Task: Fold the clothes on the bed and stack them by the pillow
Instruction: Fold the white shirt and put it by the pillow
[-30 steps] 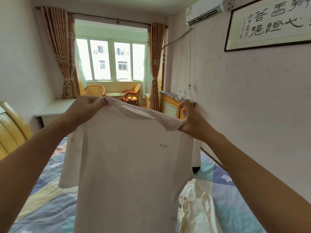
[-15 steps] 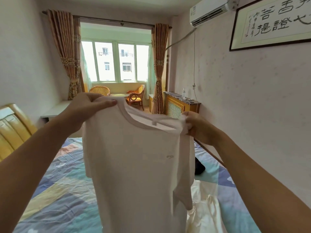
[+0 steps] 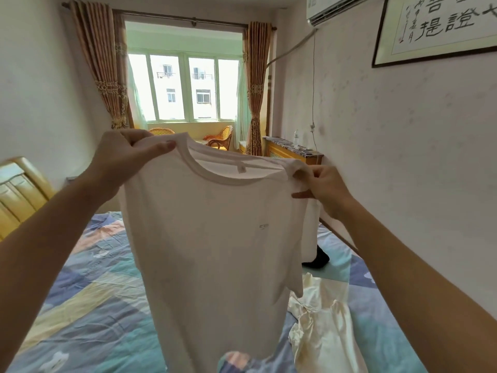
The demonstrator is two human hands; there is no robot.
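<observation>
A white T-shirt (image 3: pixel 215 243) hangs in the air in front of me, spread open with its collar at the top. My left hand (image 3: pixel 126 157) grips its left shoulder beside the collar. My right hand (image 3: pixel 325 189) pinches the right shoulder. Under the shirt lies the bed (image 3: pixel 80 305) with a blue, yellow and pink patchwork sheet. A cream garment (image 3: pixel 322 324) lies crumpled on the sheet at the lower right. A small black garment (image 3: pixel 318 259) lies farther back near the wall. No pillow is in view.
A wooden headboard (image 3: pixel 18 195) stands at the left edge. The wall (image 3: pixel 416 157) runs close along the bed's right side. Behind the bed are a wooden cabinet (image 3: pixel 290 152), wicker chairs (image 3: pixel 220 135) and a curtained window (image 3: pixel 185 87).
The shirt was turned edge-on half a second ago and now hangs flat and spread wide again. My right hand has shifted its pinch along the shoulder. The camera has tilted down slightly.
</observation>
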